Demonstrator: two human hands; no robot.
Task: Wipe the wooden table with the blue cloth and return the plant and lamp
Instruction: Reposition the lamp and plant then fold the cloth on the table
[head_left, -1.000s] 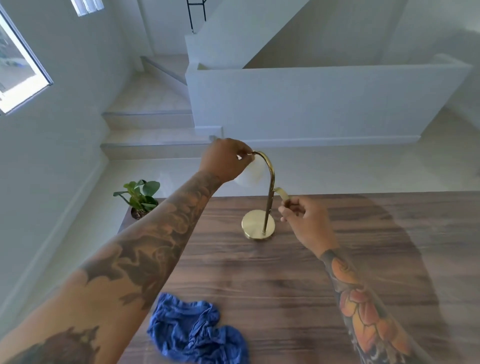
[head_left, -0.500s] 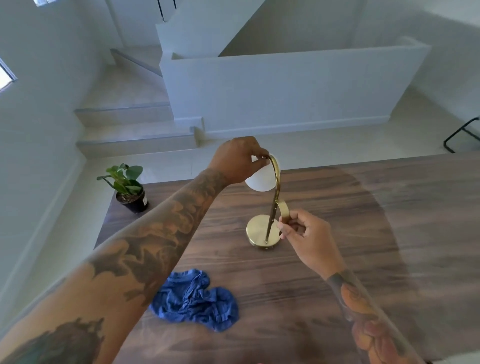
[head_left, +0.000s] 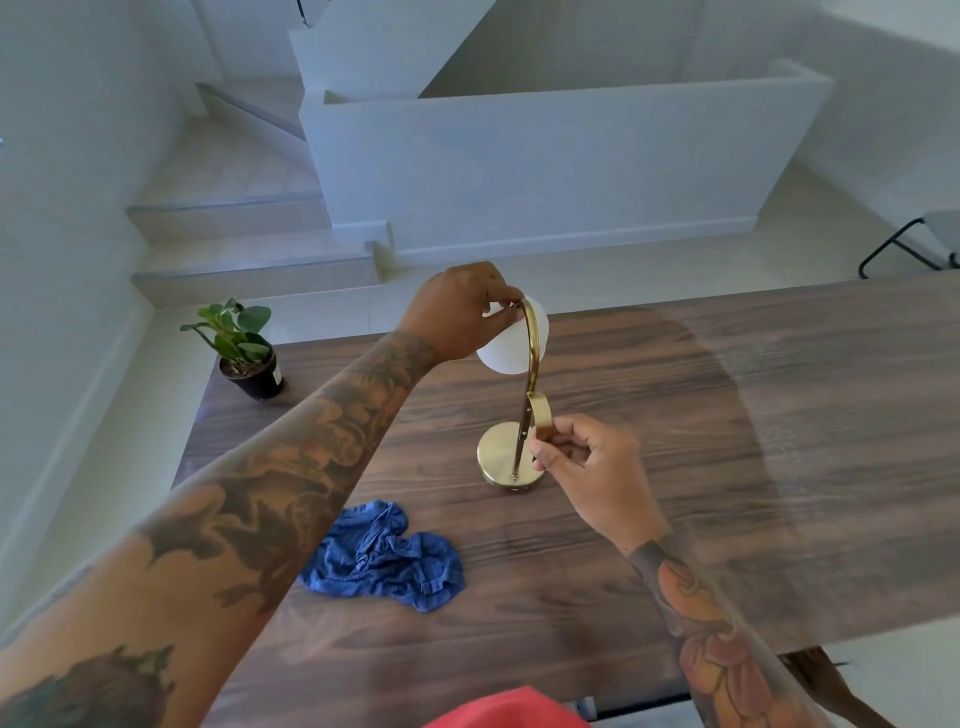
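A brass lamp (head_left: 508, 457) with a curved neck and a white globe shade stands on the wooden table (head_left: 727, 426) near its middle. My left hand (head_left: 460, 312) grips the top of the lamp's neck by the shade. My right hand (head_left: 584, 462) pinches the brass loop on the lamp's stem, just above the round base. A crumpled blue cloth (head_left: 384, 558) lies on the table in front of the lamp, to the left. A small green plant (head_left: 241, 345) in a black pot sits at the table's far left corner.
Pale steps (head_left: 234, 249) and a low white wall (head_left: 545, 171) lie beyond the table. A black chair frame (head_left: 904, 249) shows at the far right. The table's left edge runs close to a white wall. A red garment edge shows at the bottom.
The view has tilted down and to the right, showing more of the table. Both hands keep their hold on the lamp, which stands in about the same spot on the table.
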